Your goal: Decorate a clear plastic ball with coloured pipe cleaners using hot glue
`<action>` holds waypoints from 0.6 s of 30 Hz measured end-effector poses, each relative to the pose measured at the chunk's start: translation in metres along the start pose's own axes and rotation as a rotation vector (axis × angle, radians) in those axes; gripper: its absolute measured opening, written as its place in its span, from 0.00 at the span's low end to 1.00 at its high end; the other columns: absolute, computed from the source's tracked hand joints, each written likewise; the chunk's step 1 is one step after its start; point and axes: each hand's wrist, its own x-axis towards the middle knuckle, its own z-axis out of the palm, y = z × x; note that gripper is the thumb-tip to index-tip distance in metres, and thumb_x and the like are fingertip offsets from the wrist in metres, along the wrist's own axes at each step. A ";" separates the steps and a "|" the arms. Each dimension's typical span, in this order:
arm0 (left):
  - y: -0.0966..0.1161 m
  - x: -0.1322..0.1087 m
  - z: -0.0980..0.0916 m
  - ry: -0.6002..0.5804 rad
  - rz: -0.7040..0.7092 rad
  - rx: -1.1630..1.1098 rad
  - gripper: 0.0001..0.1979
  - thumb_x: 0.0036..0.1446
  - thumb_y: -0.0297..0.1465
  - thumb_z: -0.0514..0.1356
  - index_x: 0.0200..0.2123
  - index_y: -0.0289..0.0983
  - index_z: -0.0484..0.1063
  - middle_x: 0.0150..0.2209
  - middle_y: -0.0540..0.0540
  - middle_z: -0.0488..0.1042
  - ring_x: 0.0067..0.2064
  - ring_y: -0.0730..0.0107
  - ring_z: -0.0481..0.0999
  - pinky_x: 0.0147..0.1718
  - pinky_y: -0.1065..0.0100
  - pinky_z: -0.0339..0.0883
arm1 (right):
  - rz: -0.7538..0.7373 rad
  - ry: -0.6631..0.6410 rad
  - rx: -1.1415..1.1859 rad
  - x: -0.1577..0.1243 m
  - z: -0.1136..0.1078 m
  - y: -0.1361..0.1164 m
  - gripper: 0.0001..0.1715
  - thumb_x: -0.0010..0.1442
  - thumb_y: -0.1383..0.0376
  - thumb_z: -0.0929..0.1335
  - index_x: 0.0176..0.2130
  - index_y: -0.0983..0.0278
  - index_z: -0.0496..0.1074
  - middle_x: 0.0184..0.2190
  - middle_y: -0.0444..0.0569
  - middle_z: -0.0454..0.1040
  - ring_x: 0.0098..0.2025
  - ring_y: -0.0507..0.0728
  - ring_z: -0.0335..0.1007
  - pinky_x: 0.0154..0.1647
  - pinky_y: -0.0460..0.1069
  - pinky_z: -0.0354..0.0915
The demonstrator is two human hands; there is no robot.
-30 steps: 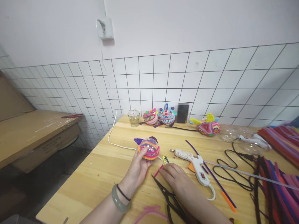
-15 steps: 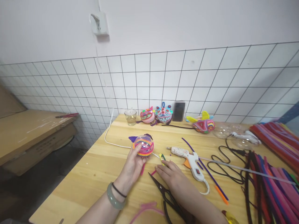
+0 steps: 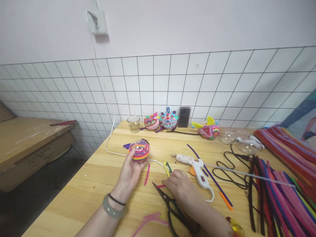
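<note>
My left hand (image 3: 129, 174) is wrapped round a clear plastic ball (image 3: 139, 150) ringed with colourful pipe cleaner stripes, with a purple tuft on its left side. The thumb lies over its front, and the ball is just above the table. My right hand (image 3: 181, 186) has its fingers curled at the tabletop, the tips closed over a short pink pipe cleaner piece (image 3: 161, 186). Beneath and beside that hand lie black-handled scissors (image 3: 166, 197). A small yellow and green tool (image 3: 168, 168) is just beyond the fingers. Another pink piece (image 3: 147, 174) lies between the hands.
A white glue gun (image 3: 195, 166) lies right of centre, near purple and orange pipe cleaners (image 3: 225, 200). Decorated balls (image 3: 169, 121), a glass cup (image 3: 133, 124) and clear balls (image 3: 227, 135) stand at the back. Pipe cleaner bundles (image 3: 283, 197) cover the right side. A white cord (image 3: 108, 149) crosses the left.
My left hand has carried the ball slightly left, away from the pink piece. My right hand's fingers have curled in over the other short pink piece. The view has shifted a little.
</note>
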 end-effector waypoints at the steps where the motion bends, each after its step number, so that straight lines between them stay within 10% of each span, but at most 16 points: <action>1: -0.001 0.000 0.000 -0.002 -0.003 0.006 0.07 0.60 0.29 0.58 0.40 0.37 0.75 0.39 0.45 0.80 0.38 0.65 0.79 0.35 0.64 0.75 | 0.006 0.011 0.003 0.000 0.000 0.001 0.08 0.64 0.71 0.67 0.39 0.62 0.76 0.31 0.48 0.77 0.37 0.58 0.68 0.41 0.53 0.64; 13: -0.002 0.002 -0.002 -0.023 -0.019 0.006 0.08 0.62 0.28 0.57 0.42 0.36 0.74 0.39 0.44 0.80 0.39 0.65 0.79 0.34 0.65 0.75 | 0.400 0.219 0.064 -0.018 -0.027 0.063 0.17 0.65 0.65 0.61 0.44 0.65 0.77 0.41 0.56 0.81 0.44 0.62 0.77 0.47 0.56 0.69; 18: -0.004 0.004 -0.004 -0.018 -0.033 -0.008 0.08 0.61 0.28 0.57 0.42 0.36 0.74 0.39 0.44 0.80 0.38 0.65 0.79 0.33 0.64 0.75 | 0.659 0.229 0.058 -0.029 -0.044 0.079 0.19 0.63 0.56 0.63 0.36 0.63 0.79 0.31 0.51 0.83 0.29 0.61 0.78 0.29 0.51 0.69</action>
